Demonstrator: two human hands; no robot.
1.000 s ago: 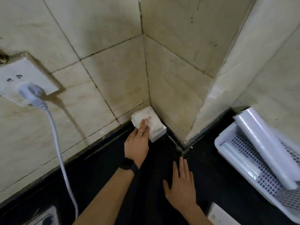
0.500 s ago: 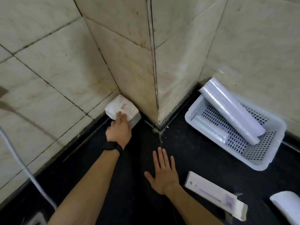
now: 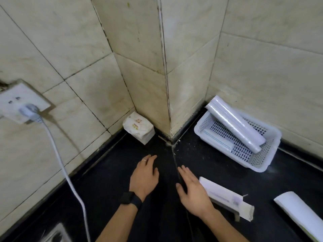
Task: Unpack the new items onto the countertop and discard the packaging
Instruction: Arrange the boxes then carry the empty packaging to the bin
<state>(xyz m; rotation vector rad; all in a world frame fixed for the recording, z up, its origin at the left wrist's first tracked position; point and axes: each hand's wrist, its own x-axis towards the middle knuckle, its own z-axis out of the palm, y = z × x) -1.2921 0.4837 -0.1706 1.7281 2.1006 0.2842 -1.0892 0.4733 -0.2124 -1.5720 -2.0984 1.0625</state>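
A small white tissue pack (image 3: 139, 127) with a printed label stands in the tiled corner on the black countertop (image 3: 104, 180). My left hand (image 3: 145, 175), wearing a ring and a black wristband, hovers palm down a short way in front of the pack, fingers relaxed, holding nothing. My right hand (image 3: 192, 191) lies flat and open beside it, just left of a long white box (image 3: 225, 198) with an open end flap. A white perforated basket (image 3: 269, 159) at the right holds a plastic-wrapped roll (image 3: 234, 123) and a flat white pack (image 3: 216, 138).
A wall socket (image 3: 19, 102) at the left has a plug and a grey-white cable (image 3: 70, 180) running down over the counter. Another white roll or pack (image 3: 302, 215) lies at the lower right. A tiled pillar edge juts out between pack and basket.
My left hand has let go of the tissue pack and drawn back toward me. The pack stays in the corner. The right hand has shifted slightly right, next to the long box.
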